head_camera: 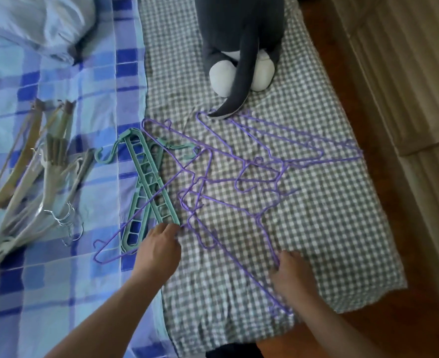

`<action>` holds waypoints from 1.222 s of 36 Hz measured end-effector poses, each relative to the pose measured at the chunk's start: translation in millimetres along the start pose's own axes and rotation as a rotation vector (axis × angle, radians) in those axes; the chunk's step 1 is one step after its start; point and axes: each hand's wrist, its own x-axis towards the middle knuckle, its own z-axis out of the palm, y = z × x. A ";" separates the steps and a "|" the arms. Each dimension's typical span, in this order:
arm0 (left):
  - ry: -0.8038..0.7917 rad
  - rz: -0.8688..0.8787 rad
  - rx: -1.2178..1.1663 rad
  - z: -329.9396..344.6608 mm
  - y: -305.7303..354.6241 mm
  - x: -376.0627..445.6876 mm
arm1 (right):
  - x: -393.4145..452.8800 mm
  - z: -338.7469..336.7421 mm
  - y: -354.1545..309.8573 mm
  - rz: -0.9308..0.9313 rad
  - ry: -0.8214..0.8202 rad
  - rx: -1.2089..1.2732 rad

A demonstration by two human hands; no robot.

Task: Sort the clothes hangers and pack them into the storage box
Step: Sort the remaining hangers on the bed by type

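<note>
- Your left hand reaches to the near end of the green plastic hangers; its fingertips touch where a purple wire crosses that end, but the fingers are seen from behind, so you cannot tell whether they pinch anything.
- Your right hand has its fingers curled onto the wire of one purple wire hanger at the near side of the pile; the fingertips are hidden under the hand.
- Purple wire hangers: a tangled spread on the grey gingham blanket. At least five, but the wires overlap too much for a firm count. One lies apart to the left, crossing over the green ones onto the blue sheet.
- Green plastic hangers: two long slotted multi-hole ones, crossed over each other, straddling the edge between blanket and blue plaid sheet.
- Wooden hangers: a blurred bundle far left on the sheet; two or three, count unsure.
- White hangers with metal hooks: a stack just beside the wooden ones; several hooks show, the number is unclear.
- One grey and white plush toy sits at the far end of the blanket, cut off at the top; its tail tip rests on the purple pile.
- A crumpled pale cloth is cut off at the top left.
</note>
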 end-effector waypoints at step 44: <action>0.240 -0.600 -1.338 -126.2 4.9 -138.3 | -98.6 -39.3 -168.9 -0.751 -0.549 0.248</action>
